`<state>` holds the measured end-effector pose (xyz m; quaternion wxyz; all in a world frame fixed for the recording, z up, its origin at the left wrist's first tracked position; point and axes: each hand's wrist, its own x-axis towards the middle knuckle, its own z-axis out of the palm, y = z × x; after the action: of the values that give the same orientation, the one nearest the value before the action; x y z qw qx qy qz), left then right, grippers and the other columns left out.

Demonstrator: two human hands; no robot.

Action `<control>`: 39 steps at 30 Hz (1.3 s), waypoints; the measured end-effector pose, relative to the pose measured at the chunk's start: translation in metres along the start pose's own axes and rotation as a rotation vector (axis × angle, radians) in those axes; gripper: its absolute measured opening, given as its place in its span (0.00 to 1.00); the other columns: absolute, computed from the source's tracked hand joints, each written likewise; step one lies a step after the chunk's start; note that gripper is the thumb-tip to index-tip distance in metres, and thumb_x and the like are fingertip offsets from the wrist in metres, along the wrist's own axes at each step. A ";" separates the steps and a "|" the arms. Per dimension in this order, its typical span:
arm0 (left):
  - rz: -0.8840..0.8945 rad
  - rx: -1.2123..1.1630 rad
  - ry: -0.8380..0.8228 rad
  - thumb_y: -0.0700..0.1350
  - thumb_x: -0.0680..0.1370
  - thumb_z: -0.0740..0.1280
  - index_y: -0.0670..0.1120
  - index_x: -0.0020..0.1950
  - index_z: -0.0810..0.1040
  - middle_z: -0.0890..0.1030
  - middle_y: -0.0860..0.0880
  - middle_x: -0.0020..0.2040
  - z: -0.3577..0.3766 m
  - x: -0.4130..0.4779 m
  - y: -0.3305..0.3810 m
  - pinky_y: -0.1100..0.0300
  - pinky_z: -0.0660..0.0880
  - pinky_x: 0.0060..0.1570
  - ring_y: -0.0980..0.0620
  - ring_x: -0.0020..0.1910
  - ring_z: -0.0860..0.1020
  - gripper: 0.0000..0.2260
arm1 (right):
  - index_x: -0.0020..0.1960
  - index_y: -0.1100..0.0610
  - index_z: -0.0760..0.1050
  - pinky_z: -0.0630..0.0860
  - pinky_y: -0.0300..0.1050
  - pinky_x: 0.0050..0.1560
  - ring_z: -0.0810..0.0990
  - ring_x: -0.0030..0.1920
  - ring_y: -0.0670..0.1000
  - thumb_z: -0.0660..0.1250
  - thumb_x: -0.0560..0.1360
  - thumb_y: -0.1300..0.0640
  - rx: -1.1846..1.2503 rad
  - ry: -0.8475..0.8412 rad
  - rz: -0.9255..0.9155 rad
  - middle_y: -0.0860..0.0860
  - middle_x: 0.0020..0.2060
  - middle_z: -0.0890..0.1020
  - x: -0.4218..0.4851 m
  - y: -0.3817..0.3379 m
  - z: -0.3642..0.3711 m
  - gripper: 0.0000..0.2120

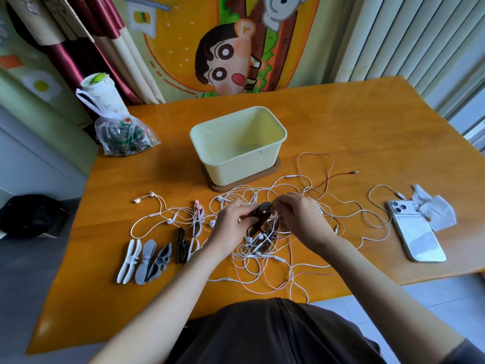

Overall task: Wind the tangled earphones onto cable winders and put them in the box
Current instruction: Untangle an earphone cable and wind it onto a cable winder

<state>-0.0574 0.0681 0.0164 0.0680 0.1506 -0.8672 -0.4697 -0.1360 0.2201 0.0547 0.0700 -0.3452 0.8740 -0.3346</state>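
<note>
Our left grip [231, 222] curls round a dark red cable winder [258, 215], and our right grip [301, 216] pinches at that winder's far end. We hold both just above the tangled earphones [262, 254], whose white and pink cords sprawl over the middle of the worktop [341, 122]. The pale yellow box [237, 158] stands open just beyond the tangle, on a brown base [244, 183]. Spare winders [147, 258] lie in a row to our left. A phone [416, 232] and a crumpled tissue [435, 210] lie to our right, and a plastic bag [123, 139] sits at the far left corner.
</note>
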 end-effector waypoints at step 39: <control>-0.026 -0.039 0.225 0.37 0.74 0.71 0.42 0.64 0.77 0.76 0.51 0.47 0.000 0.002 -0.002 0.71 0.73 0.45 0.53 0.49 0.76 0.18 | 0.50 0.58 0.81 0.74 0.38 0.40 0.77 0.40 0.46 0.61 0.79 0.60 0.098 -0.091 -0.026 0.49 0.42 0.81 -0.019 -0.011 0.014 0.09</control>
<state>-0.0591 0.0665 0.0148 0.1618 0.2121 -0.8428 -0.4675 -0.1105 0.2196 0.0488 0.1222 -0.3678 0.8479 -0.3618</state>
